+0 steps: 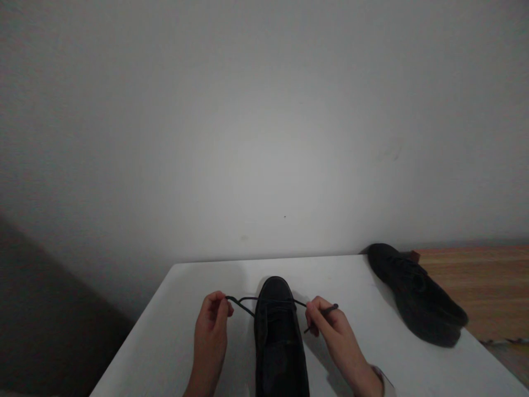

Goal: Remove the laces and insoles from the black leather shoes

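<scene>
shoe (279,336) well inside table (165,331) edges

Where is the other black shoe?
In the head view, the second shoe lies at the far right edge of the table, near the wall, to the right of the right hand.

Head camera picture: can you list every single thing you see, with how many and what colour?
lace-up shoe: 1, black, middle of the table, toe pointing away, between the hands
shoelace: 1, black, on that shoe, its two ends pulled out to either side
second shoe: 1, black, at the table's far right edge
table: 1, white, under both shoes
wall: 1, pale grey, behind the table
wooden floor: 1, brown, to the right of the table
left hand: 1, pinching the shoelace's left end
right hand: 1, pinching the shoelace's right end
</scene>
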### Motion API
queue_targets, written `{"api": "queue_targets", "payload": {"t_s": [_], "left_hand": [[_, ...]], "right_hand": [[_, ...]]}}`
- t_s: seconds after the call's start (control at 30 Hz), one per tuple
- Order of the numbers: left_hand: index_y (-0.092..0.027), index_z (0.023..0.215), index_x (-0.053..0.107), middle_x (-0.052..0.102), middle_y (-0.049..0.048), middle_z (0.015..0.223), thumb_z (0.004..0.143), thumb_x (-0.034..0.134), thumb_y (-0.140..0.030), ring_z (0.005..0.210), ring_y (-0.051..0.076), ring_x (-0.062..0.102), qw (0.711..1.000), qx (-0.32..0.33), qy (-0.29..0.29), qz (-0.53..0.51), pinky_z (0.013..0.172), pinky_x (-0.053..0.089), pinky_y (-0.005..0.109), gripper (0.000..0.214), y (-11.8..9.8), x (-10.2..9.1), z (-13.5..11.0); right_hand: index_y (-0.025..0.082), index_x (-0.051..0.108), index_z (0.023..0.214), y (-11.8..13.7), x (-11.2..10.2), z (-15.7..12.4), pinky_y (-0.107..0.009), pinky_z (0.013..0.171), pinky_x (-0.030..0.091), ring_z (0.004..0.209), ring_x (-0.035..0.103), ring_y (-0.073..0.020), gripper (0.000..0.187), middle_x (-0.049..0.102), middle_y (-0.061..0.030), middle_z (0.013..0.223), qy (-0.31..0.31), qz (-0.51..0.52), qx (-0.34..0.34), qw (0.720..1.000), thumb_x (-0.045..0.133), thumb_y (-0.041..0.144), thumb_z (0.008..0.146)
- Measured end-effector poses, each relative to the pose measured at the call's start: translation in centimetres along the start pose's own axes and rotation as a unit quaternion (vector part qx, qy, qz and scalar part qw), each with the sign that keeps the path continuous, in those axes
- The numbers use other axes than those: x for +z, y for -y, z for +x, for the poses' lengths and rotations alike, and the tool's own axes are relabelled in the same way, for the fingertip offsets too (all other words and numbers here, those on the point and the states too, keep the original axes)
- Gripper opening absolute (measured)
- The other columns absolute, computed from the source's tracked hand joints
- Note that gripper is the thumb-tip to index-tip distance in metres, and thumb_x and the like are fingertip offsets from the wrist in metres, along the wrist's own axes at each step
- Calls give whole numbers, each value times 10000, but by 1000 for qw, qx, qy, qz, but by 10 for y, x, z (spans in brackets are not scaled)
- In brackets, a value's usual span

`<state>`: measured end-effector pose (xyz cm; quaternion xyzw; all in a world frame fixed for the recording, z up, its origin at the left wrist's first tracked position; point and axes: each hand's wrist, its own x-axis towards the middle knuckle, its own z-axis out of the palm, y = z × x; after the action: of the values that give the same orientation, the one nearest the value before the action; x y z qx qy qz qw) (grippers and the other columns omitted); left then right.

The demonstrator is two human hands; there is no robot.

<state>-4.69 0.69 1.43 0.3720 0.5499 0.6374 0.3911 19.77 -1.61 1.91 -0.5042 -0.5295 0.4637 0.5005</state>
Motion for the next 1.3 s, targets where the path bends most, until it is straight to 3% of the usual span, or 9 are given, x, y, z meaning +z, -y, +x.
{"api": "queue_targets", "payload": {"t_s": [0.17, 0.33, 0.53, 0.67, 0.77, 0.93, 1.07, 1.17, 1.3], "left_hand": [[-199, 854, 635, 599, -43, 670, 702, 787, -452, 665, 123, 537, 994, -42, -3, -103, 674, 459, 231, 332, 1, 0, 4], [-183, 846, 670, 600, -15, 793, 565, 876, -485, 676, 115, 546, 977, -84, 33, -193, 661, 496, 249, 460, -7, 2, 4], [-182, 744, 662, 587, 25, 927, 639, 898, -389, 796, 150, 567, 943, -108, 208, -236, 743, 478, 262, 332, -19, 2, -10], [-188, 683, 590, 537, 25, 806, 714, 838, -442, 724, 161, 518, 912, -62, 350, -207, 673, 422, 273, 356, -24, 0, -18], [-188, 691, 589, 515, 19, 749, 775, 773, -477, 629, 137, 460, 897, -48, 396, -189, 610, 370, 269, 352, -24, 0, -19], [-191, 734, 617, 487, -14, 694, 859, 687, -467, 559, 109, 387, 932, -27, 324, -159, 553, 318, 249, 311, -16, 0, -14], [-202, 859, 685, 586, 18, 780, 912, 628, -421, 742, 170, 543, 964, 23, 266, -14, 715, 437, 276, 232, -10, 3, -12], [-231, 1042, 707, 658, 70, 1029, 920, 600, -408, 975, 235, 608, 956, 61, 274, 82, 890, 471, 343, 240, -5, 6, -15], [-269, 1185, 703, 629, 101, 1241, 937, 544, -396, 1168, 268, 580, 943, 98, 285, 138, 1016, 452, 411, 321, 2, 11, -20]], "right_hand": [[208, 512, 654, 0, 0, 0, -298, 578, 343, 592, 444, -158, 524, 445, 27, 612, 7, -10, -1, 1000, 522, 683, 875], [215, 474, 665, -3, 4, -1, -292, 580, 335, 604, 412, -149, 533, 422, 37, 623, 62, -24, 25, 998, 506, 704, 875], [221, 450, 645, -9, 6, -11, -301, 607, 345, 635, 381, -155, 509, 385, 36, 646, 80, -80, 4, 994, 476, 641, 931], [223, 514, 680, 2, 1, -23, -321, 624, 390, 635, 423, -175, 538, 455, 8, 656, 88, -80, -52, 992, 425, 693, 926], [241, 427, 599, 10, -2, -28, -325, 587, 366, 555, 401, -169, 620, 416, 15, 577, 144, -65, -116, 981, 267, 733, 940], [240, 412, 572, 11, -7, -26, -341, 614, 341, 554, 412, -180, 684, 397, 8, 562, 150, -92, -181, 968, 119, 735, 940], [231, 456, 588, 9, -10, -25, -349, 646, 349, 566, 424, -184, 709, 423, 0, 576, 157, -105, -191, 963, 93, 725, 945], [223, 516, 646, 11, -10, -26, -351, 678, 365, 624, 469, -199, 686, 465, -15, 629, 166, -107, -195, 961, 127, 682, 974], [219, 566, 739, 16, -8, -26, -336, 650, 372, 669, 503, -206, 579, 508, -29, 694, 137, -101, -207, 963, 221, 591, 1017]]}}
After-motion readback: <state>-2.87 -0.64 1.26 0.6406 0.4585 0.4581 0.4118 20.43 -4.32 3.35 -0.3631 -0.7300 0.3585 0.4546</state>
